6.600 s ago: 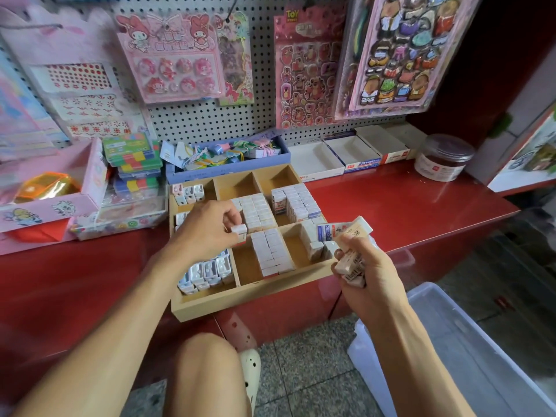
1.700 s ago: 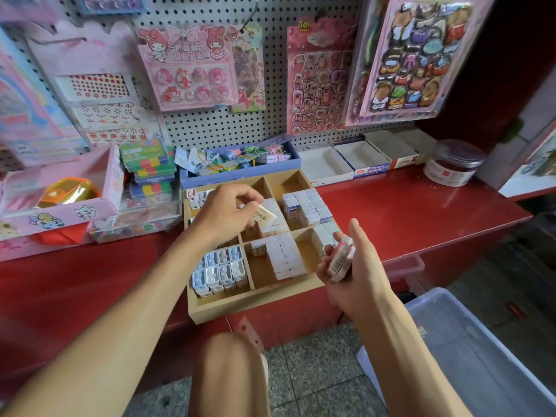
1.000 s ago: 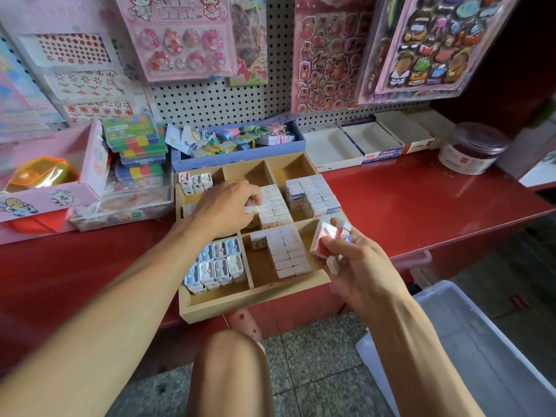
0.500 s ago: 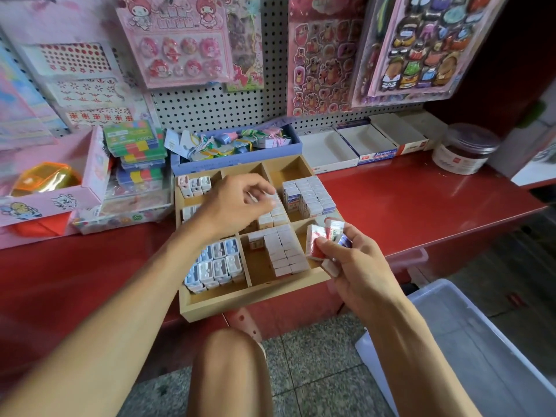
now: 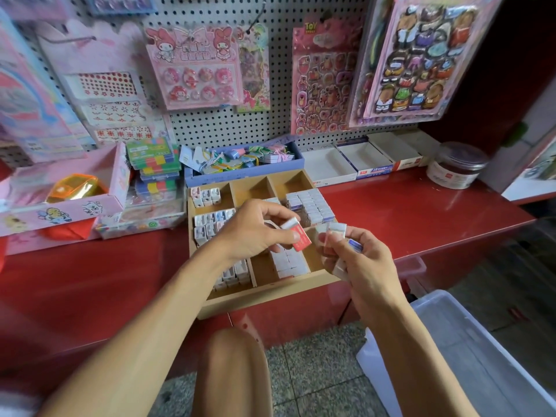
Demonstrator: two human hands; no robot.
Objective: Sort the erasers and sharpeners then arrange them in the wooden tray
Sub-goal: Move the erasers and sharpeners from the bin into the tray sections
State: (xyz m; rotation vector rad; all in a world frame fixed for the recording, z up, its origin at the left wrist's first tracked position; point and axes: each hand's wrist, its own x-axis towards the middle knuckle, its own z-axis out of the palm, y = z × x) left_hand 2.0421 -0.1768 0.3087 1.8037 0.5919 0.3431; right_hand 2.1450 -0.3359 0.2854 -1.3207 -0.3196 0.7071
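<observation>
2 bare hands work above a wooden tray (image 5: 264, 299) at the near edge of a red counter (image 5: 421, 212), its compartments already lined with rows of white-sleeved erasers (image 5: 310, 204) in the far right and near middle sections and boxed sharpeners (image 5: 210, 225) down the left. The left hand (image 5: 252, 233) pinches 1 red-and-white sleeved eraser (image 5: 296, 234) between thumb and fingertips over the tray's middle, while the right hand (image 5: 358, 260) curls around a small clutch of further erasers (image 5: 337, 231), just right of it. Each block looks light and stiff, its glossy paper sleeve likely slippery, so a pinch across the 2 long sides should serve best. Pressing hard seems unnecessary; the neat rows look easily nudged askew when a new piece goes in.
</observation>
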